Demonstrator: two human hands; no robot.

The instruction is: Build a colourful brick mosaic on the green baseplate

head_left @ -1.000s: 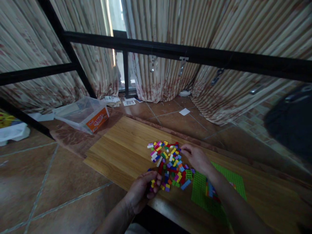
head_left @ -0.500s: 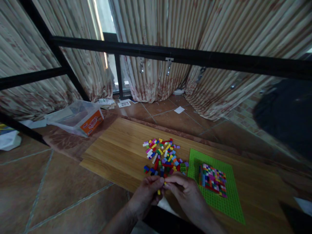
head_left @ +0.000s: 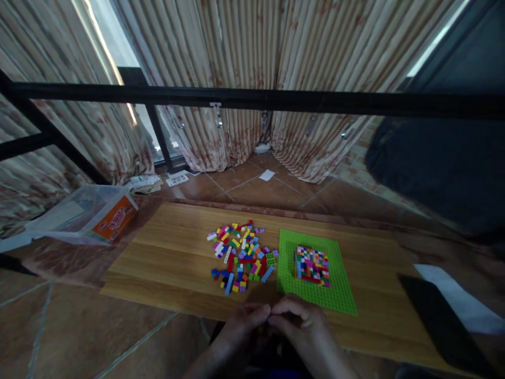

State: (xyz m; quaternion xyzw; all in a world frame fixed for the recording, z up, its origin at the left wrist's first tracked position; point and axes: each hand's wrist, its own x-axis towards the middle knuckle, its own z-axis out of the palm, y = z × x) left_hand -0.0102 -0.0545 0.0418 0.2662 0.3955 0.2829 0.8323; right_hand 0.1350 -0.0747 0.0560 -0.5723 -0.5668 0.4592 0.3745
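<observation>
While L hand (head_left: 245,321) & R hand (head_left: 305,323) meet fingertip-to-fingertip over near edge of table (head_left: 158,263), both pinched nearly closed, can't tell if anything's held; loose bricks (head_left: 248,259) approx mid-table, green baseplate (head_left: 340,287) w/ brick block (head_left: 312,266) just right.

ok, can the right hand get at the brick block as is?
Likely yes: the right hand is near the green plate under the brick block, with nothing visible in between. Can't tell whether it's holding something.
</observation>
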